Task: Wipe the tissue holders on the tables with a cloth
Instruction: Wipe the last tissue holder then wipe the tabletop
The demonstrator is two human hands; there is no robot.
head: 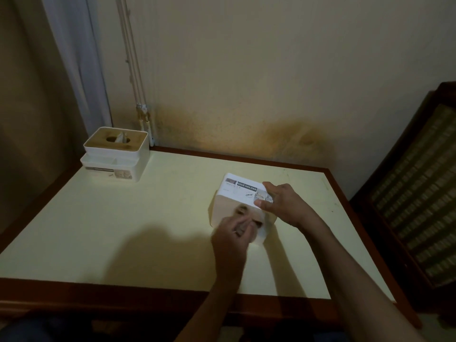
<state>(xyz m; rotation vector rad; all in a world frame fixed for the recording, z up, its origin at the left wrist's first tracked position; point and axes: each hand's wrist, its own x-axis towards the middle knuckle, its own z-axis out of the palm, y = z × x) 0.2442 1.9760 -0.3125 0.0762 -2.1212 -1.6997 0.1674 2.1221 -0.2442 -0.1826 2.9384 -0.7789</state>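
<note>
A white tissue holder (240, 191) lies tipped on its side right of the table's middle. Its printed label faces up and its wooden lid (223, 211) faces me. My right hand (281, 203) grips the holder's upper right edge over the label. My left hand (230, 236) is pressed against the lid near its opening. Its fingers are curled on a small greyish wad (240, 228); blur hides whether this is cloth or tissue. A second white tissue holder (116, 154) with a wooden lid stands upright at the table's back left corner, with a tissue poking out.
The table (123, 218) has a cream top with a dark wooden rim and stands against a stained wall. A curtain (74, 70) hangs at the left. A dark wooden chair with a woven back (414, 193) stands close to the table's right edge.
</note>
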